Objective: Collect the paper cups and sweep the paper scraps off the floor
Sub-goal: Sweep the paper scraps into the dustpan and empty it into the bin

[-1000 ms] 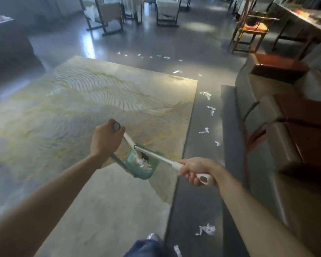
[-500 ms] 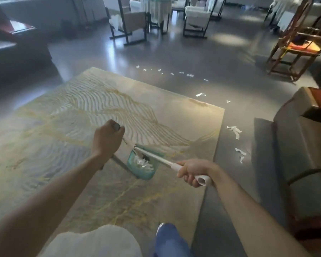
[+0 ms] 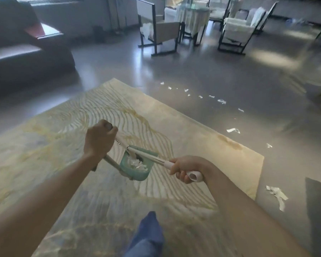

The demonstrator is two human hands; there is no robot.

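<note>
A: What are the hands doing?
B: The left hand (image 3: pixel 98 140) has its fingers wrapped round the dustpan handle (image 3: pixel 112 163); the right hand (image 3: pixel 186 168) grips the white broom (image 3: pixel 156 158), whose head sits in the dustpan (image 3: pixel 137 166).
A: And the scraps?
B: Some lie white in the dustpan, held over the rug (image 3: pixel 63 138). More scraps (image 3: pixel 233 130) trail across the grey floor (image 3: pixel 211 71) beyond the rug's far edge, and a larger one (image 3: pixel 277 193) lies by its right corner.

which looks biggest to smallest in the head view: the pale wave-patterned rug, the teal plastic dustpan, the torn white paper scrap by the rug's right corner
1. pale wave-patterned rug
2. teal plastic dustpan
3. torn white paper scrap
</note>
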